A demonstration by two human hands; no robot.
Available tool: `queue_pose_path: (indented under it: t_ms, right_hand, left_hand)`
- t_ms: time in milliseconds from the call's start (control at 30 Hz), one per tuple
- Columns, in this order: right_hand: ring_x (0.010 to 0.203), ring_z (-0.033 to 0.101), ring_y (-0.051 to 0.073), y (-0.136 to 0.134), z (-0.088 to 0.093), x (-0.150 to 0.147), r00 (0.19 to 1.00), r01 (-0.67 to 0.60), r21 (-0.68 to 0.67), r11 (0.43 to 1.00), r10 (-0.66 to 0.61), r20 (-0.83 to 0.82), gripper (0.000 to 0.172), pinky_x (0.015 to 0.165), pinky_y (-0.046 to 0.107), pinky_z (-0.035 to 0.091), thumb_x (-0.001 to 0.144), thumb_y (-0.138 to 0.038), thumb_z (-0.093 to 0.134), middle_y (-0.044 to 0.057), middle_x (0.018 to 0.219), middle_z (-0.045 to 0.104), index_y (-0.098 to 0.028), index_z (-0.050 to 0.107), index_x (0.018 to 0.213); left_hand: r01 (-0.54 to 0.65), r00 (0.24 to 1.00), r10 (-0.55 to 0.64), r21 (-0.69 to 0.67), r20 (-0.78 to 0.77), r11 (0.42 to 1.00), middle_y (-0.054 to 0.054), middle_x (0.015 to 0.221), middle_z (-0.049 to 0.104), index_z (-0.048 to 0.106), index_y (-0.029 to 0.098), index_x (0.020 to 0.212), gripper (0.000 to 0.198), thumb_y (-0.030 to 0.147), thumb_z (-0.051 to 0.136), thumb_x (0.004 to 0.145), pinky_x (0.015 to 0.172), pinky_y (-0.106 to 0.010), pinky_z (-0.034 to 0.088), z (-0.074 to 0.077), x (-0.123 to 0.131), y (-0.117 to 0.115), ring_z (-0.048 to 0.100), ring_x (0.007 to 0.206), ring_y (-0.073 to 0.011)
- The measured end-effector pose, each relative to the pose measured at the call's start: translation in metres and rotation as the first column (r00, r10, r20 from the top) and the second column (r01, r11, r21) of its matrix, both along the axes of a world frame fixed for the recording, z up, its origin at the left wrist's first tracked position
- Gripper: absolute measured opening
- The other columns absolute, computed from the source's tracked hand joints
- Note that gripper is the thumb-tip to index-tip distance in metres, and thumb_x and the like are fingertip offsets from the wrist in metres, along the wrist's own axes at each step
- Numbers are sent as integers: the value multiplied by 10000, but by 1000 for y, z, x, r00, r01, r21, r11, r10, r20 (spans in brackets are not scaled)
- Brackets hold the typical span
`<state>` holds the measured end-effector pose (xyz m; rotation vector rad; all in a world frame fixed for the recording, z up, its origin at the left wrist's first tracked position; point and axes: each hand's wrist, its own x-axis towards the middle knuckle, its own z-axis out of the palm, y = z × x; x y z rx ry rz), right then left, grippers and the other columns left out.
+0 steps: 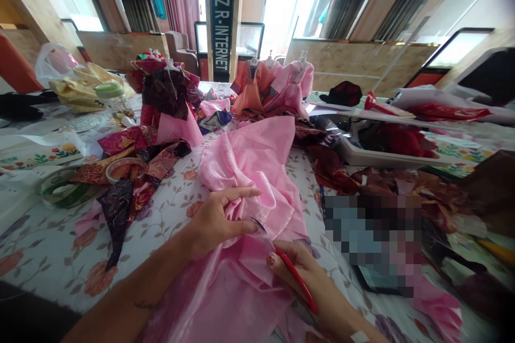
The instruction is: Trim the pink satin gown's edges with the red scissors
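A shiny pink cloth [245,289] lies in folds down the middle of the table and towards me. My left hand [219,219] is on it, gathering a bunched fold, with the index finger stretched along the top and the other fingers partly hidden in the cloth. In my right hand [303,268] is a pair of scissors [295,278] with red handles. Their blades, partly covered by the fabric, reach the pink cloth just beside my left thumb.
Small dressed figures in dark [164,90] and pink [295,80] fabric stand at the back. Rolls of tape [60,192] and patterned scraps [116,214] lie left. To the right are a white tray [362,156], brown cloth [374,179] and a pixelated device [378,278].
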<state>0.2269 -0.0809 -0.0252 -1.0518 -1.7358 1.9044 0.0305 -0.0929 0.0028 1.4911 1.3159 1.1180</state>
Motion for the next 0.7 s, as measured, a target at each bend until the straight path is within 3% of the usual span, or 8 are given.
queue_pose_path:
  t_ms: [233, 400, 567, 700]
  right_hand:
    - [471, 200, 64, -3, -9, -2, 995, 78, -91, 993, -84, -62, 512, 444, 229, 136, 715, -586, 666, -73, 497, 281, -182, 397, 553]
    - [489, 254, 77, -1, -15, -2, 994, 69, -104, 992, -77, -75, 522, 442, 226, 176, 677, -616, 685, -53, 521, 334, -178, 425, 560]
    - [502, 249, 77, -1, -19, 0, 988, 109, -100, 989, -118, -95, 491, 445, 220, 174, 703, -575, 690, -54, 549, 322, -180, 420, 590]
    - [478, 209, 67, -3, -16, 1, 985, 143, -88, 986, -150, -80, 507, 436, 222, 142, 697, -579, 689, -66, 518, 289, -187, 392, 573]
  left_hand:
    - [-16, 1000, 16, -15, 26, 1000, -47, 1260, 627, 631, 209, 1170, 539, 233, 781, 653, 1054, -340, 426, 2, 1, -1, 511, 1243, -241]
    - [-47, 997, 47, -1, 55, 999, -42, 1247, 633, 625, 220, 1176, 528, 243, 773, 669, 1043, -342, 430, -2, 3, 1, 526, 1222, -232]
    - [-63, 988, 51, 78, 149, 995, -46, 1136, 685, 669, 212, 1076, 398, 255, 760, 691, 947, -314, 493, -11, 2, 5, 595, 1114, -217]
    - [-69, 971, 56, 47, 234, 997, -33, 1035, 707, 700, 221, 1004, 295, 274, 740, 716, 867, -290, 522, -12, 1, 6, 633, 1001, -191]
